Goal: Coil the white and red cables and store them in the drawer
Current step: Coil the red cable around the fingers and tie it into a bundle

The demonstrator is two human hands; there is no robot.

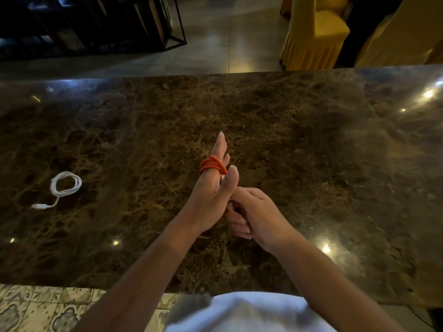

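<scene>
The red cable (212,164) is wound in several loops around the straight fingers of my left hand (211,190), which is raised over the middle of the dark marble counter (299,130). A white plug end shows under my left thumb. My right hand (251,212) is curled just behind and below the left palm; what it pinches is hidden. The white cable (65,185) lies coiled on the counter at the left, its plug end trailing toward the near edge. No drawer is in view.
Beyond the counter's far edge stand a dark metal-framed shelf (96,25) at the left and chairs with yellow covers (316,34) at the right. Patterned floor tiles (36,307) show below the near edge.
</scene>
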